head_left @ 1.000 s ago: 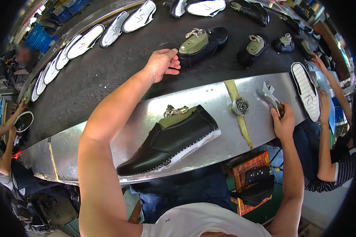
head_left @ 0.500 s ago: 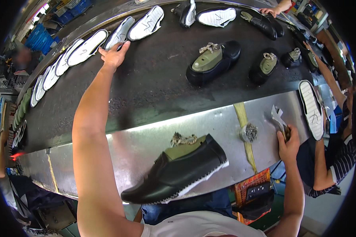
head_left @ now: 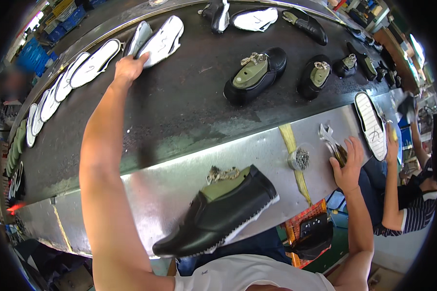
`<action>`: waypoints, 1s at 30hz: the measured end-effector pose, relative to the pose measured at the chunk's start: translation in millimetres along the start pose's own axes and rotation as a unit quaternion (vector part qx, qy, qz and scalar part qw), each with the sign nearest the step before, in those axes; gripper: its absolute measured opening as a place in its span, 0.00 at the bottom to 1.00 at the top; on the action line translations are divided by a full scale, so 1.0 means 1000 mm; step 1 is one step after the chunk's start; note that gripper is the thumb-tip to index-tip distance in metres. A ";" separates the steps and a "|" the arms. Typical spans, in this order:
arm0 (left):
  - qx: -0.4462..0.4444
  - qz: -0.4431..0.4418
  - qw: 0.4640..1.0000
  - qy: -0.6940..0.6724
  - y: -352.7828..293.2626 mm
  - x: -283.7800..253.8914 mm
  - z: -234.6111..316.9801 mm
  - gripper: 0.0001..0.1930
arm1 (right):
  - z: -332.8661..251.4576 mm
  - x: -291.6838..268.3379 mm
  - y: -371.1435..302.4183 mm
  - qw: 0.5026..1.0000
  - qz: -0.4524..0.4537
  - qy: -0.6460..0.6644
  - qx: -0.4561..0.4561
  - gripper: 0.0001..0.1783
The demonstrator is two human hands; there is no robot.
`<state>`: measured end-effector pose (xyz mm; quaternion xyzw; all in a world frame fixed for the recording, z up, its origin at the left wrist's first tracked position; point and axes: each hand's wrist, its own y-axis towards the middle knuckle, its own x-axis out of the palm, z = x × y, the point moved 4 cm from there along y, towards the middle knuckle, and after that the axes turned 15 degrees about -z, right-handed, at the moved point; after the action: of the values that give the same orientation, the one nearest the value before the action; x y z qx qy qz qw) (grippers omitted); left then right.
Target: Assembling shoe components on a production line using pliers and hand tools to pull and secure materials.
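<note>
My left hand (head_left: 130,69) reaches to the far left and is closed on the near end of a shoe (head_left: 161,42), white sole upward; its fingertips are partly hidden. Another tilted shoe (head_left: 138,36) lies against it. My right hand (head_left: 348,165) rests, fingers stretched out, over pliers (head_left: 327,133) on the metal ledge. Left of it is a round tin of small nails (head_left: 300,158). In front of me a black shoe (head_left: 228,211) on a green last lies on its side, with ragged white material along its bottom edge.
White-soled shoes (head_left: 96,63) line the far left of the dark table (head_left: 179,111). Black shoes on lasts (head_left: 257,75) stand centre and right. A sole-up shoe (head_left: 371,125) lies right of the pliers. A co-worker's hand (head_left: 392,145) is beside it. A yellow strap (head_left: 296,165) crosses the ledge.
My left hand has closed on the white-soled shoe and shifted it nearer. My right hand has loosened from the pliers and spread its fingers. A co-worker's hand and a black shoe are gone from the far right.
</note>
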<state>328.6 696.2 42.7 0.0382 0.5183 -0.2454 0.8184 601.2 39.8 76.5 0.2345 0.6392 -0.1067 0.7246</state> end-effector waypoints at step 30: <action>0.239 0.122 0.959 -0.089 -0.587 -0.074 -0.123 0.41 | -0.270 -0.157 0.107 0.435 -0.297 0.850 -0.016 0.23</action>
<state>-58.3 247.2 163.2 0.2735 0.3615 -0.2625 0.8518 388.2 237.9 232.2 -0.0086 0.9653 -0.0518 -0.2559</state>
